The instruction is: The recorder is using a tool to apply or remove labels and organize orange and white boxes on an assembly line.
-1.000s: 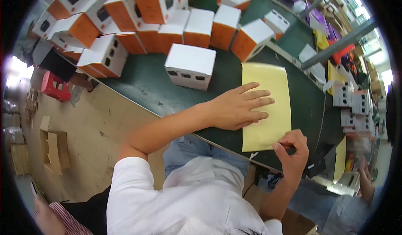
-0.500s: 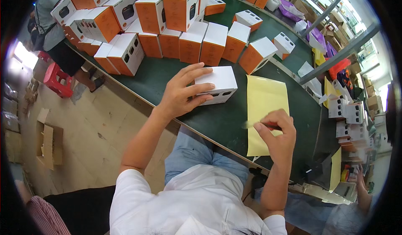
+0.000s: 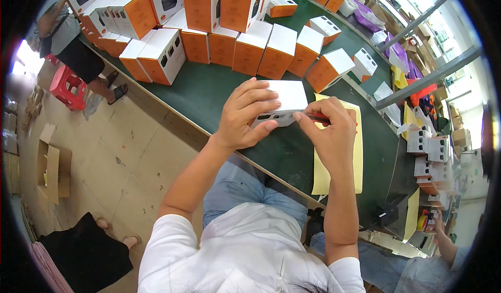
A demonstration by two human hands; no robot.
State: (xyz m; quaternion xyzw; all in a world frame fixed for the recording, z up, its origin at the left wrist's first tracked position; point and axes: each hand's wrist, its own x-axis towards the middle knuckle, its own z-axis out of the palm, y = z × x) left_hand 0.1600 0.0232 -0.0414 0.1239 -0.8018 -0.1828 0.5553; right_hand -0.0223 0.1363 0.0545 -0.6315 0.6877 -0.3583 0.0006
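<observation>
My left hand [image 3: 244,114] grips a white and orange product box [image 3: 284,98], lifted above the dark green table [image 3: 209,92]. My right hand [image 3: 329,133] presses its fingertips against the box's near right side, with a small red thing pinched between thumb and fingers. A yellow backing sheet [image 3: 357,160] lies flat on the table under and to the right of my right hand.
Several white and orange boxes [image 3: 245,29] stand in rows along the table's far side. More small boxes [image 3: 428,154] are stacked at the right end. A person [image 3: 78,53] stands at far left by a red stool [image 3: 65,86]. Flat cardboard [image 3: 52,170] lies on the floor.
My left hand has left the yellow sheet, taken the white box and lifted it toward me. My right hand has come up from the sheet to the box's side.
</observation>
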